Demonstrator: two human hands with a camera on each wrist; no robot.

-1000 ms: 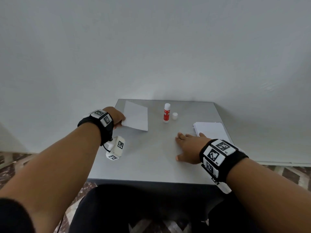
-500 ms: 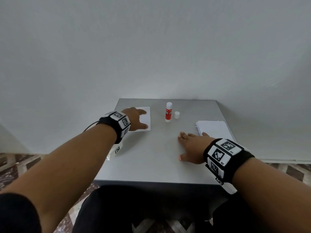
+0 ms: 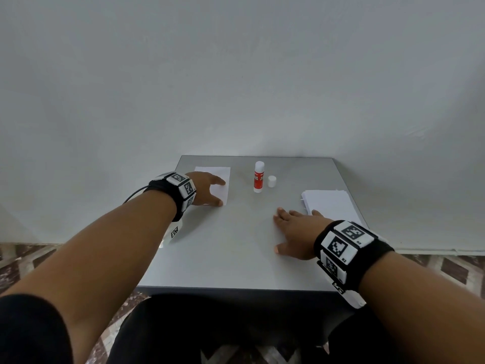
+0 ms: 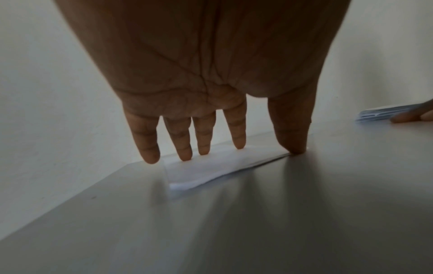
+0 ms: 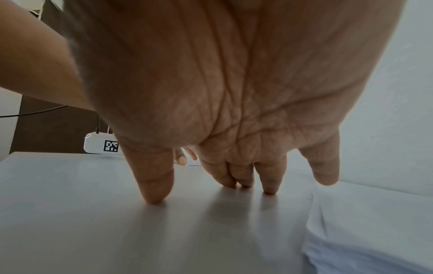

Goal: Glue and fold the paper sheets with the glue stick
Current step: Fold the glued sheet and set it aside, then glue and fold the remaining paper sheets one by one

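One folded sheet point(image 3: 220, 183) under flat left hand point(image 3: 207, 189), seemingly pressed.

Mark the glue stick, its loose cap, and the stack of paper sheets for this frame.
glue stick point(image 3: 258, 179): head view, on its red label, standing upright.
cap point(image 3: 272, 181): head view, on its side wall.
stack of paper sheets point(image 3: 329, 203): head view, on the bare top sheet.

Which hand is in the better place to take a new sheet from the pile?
The right hand, probably. It lies open on the table just beside the pile, holding nothing. The left hand presses the folded sheet across the table.
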